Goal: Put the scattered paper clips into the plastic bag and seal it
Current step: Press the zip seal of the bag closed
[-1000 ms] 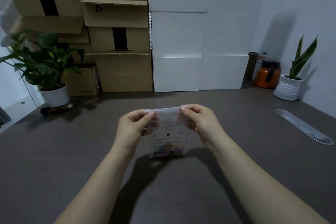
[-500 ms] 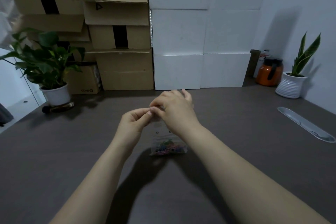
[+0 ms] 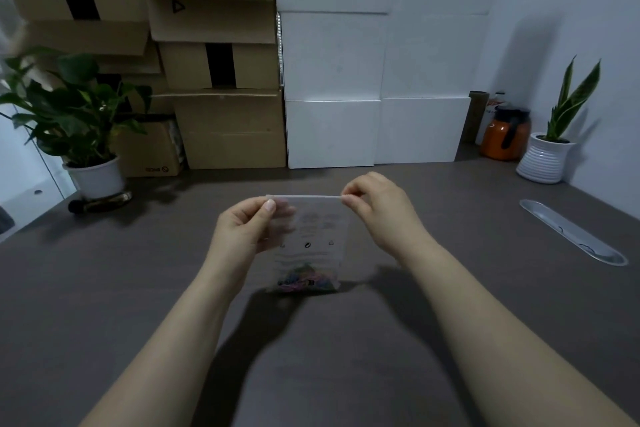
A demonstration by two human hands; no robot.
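A small clear plastic bag point(image 3: 313, 236) hangs upright above the dark table point(image 3: 138, 288), its top edge stretched flat between both hands. Colourful paper clips point(image 3: 306, 279) lie heaped in the bottom of the bag. My left hand point(image 3: 247, 230) pinches the bag's top left corner between thumb and fingers. My right hand point(image 3: 379, 211) pinches the top right corner. No loose clips show on the table.
A leafy plant in a white pot point(image 3: 93, 177) stands at the back left, with stacked cardboard boxes point(image 3: 214, 80) and white foam blocks point(image 3: 374, 97) behind. At the back right are an orange jug point(image 3: 505, 139) and a ribbed white planter point(image 3: 545, 158). A metal cable slot point(image 3: 573, 232) lies to the right.
My right hand, which half a second ago was next to the left hand at the top left corner, has slid right along the bag's top edge to the right corner.
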